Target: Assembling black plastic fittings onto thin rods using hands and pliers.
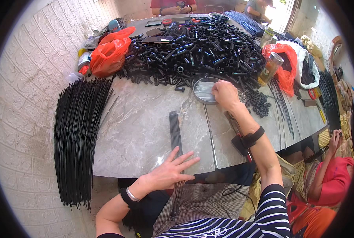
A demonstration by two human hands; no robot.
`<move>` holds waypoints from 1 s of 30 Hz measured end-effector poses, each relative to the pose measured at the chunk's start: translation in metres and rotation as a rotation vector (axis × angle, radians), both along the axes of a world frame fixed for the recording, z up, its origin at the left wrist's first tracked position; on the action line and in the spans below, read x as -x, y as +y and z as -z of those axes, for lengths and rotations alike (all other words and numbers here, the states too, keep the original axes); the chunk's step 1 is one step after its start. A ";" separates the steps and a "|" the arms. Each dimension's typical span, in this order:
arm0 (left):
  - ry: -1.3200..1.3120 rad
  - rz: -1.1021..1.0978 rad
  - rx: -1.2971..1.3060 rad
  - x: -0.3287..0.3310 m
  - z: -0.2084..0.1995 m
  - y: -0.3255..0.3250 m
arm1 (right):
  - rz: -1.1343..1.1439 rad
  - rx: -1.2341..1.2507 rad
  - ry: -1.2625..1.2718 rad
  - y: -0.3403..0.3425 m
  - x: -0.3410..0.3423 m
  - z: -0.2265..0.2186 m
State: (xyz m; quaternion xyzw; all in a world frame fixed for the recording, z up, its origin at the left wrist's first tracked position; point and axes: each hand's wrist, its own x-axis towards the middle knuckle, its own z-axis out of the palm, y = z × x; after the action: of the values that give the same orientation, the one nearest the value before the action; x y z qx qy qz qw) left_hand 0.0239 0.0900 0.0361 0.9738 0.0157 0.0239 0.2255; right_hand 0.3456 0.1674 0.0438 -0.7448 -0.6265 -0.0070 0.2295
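My left hand [171,170] lies flat with fingers spread over a row of thin dark rods [175,127], side by side on the table, their near ends hanging past its edge over my lap. Across their far ends is a fine pale strand [181,113]. Over at the round dish [195,95] of thin whitish strands [204,90], my right hand [226,95] reaches in with curled fingers; whatever its fingertips pinch is hidden. Small black ring-shaped parts [258,104] sit right of that hand. Beneath my right forearm lies a long dark tool [233,122], partly covered.
A large heap of black tubular parts [201,51] covers the far table [133,131]. Many black rods [79,135] are stacked at left, near a red plastic bag [110,55]. An amber jar [270,69] stands at right. Other people sit across and at right [329,178].
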 end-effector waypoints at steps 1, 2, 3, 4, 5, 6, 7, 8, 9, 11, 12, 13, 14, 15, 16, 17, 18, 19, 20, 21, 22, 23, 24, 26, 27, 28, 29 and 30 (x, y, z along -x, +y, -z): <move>-0.016 -0.007 0.018 0.001 0.002 0.000 | -0.003 0.001 0.001 -0.001 0.000 0.000; -0.032 -0.014 0.037 0.002 0.003 -0.001 | -0.026 -0.054 -0.012 -0.002 0.000 -0.001; -0.031 -0.019 0.038 0.002 0.002 -0.001 | -0.049 -0.110 -0.025 -0.003 0.001 -0.002; -0.026 -0.019 0.041 0.002 0.001 0.000 | -0.061 -0.107 -0.019 -0.004 0.007 -0.007; -0.022 -0.019 0.046 0.003 0.000 -0.001 | -0.125 -0.132 0.048 -0.007 0.016 -0.016; -0.017 -0.033 0.052 0.003 0.000 -0.001 | -0.189 -0.155 0.115 -0.009 0.025 -0.022; -0.028 -0.023 0.049 0.002 -0.001 0.000 | -0.256 -0.143 0.089 -0.010 0.033 -0.026; -0.038 -0.013 0.047 0.001 -0.001 0.000 | -0.265 -0.137 0.095 -0.010 0.043 -0.022; -0.033 -0.023 0.053 0.002 -0.002 0.000 | -0.344 -0.095 0.090 -0.010 0.054 -0.016; -0.024 -0.007 0.013 0.001 -0.002 0.001 | -0.451 -0.046 0.020 -0.009 0.065 0.000; -0.023 -0.010 0.015 0.001 -0.001 0.000 | -0.453 -0.044 0.022 -0.009 0.069 0.005; -0.038 -0.016 0.030 0.001 0.000 0.000 | -0.438 0.003 -0.042 -0.009 0.074 0.008; -0.053 -0.022 0.044 0.001 0.001 -0.001 | -0.422 0.050 -0.106 -0.008 0.077 0.009; -0.053 -0.024 0.045 0.001 0.001 -0.001 | -0.424 0.051 -0.105 -0.009 0.078 0.008; -0.044 -0.021 0.033 0.001 0.000 -0.001 | -0.412 0.064 -0.101 -0.009 0.079 0.007; -0.037 -0.018 0.021 0.001 0.000 -0.001 | -0.399 0.078 -0.097 -0.009 0.080 0.007; -0.036 -0.020 0.022 0.001 0.001 -0.001 | -0.401 0.080 -0.097 -0.009 0.080 0.008; -0.035 -0.020 0.028 0.001 0.001 -0.001 | -0.397 0.074 -0.088 -0.009 0.080 0.009; -0.033 -0.019 0.033 0.001 0.001 -0.002 | -0.392 0.068 -0.078 -0.009 0.080 0.009; -0.033 -0.021 0.035 0.001 0.000 -0.002 | -0.393 0.069 -0.077 -0.009 0.081 0.009; -0.026 -0.018 0.033 0.001 -0.001 -0.001 | -0.391 0.071 -0.073 -0.008 0.081 0.008; -0.019 -0.015 0.032 0.001 -0.002 -0.001 | -0.389 0.072 -0.069 -0.008 0.081 0.007; -0.018 -0.015 0.034 0.001 -0.001 -0.001 | -0.389 0.073 -0.068 -0.008 0.081 0.008; -0.019 -0.011 0.004 0.001 0.001 0.000 | -0.395 0.053 -0.040 -0.008 0.079 0.009; -0.018 -0.011 0.005 0.001 0.001 0.000 | -0.394 0.053 -0.039 -0.007 0.078 0.009; -0.023 -0.016 0.021 0.001 0.001 0.000 | -0.392 0.055 -0.043 -0.007 0.078 0.009; -0.028 -0.020 0.038 0.001 0.002 -0.001 | -0.389 0.057 -0.048 -0.007 0.077 0.010; -0.027 -0.020 0.038 0.001 0.001 -0.001 | -0.389 0.057 -0.047 -0.007 0.077 0.010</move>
State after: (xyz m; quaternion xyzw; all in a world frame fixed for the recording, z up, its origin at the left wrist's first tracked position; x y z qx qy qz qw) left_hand 0.0229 0.0894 0.0346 0.9687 0.0229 0.0389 0.2439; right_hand 0.2682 0.1602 0.0341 -0.6157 -0.7637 0.0381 0.1905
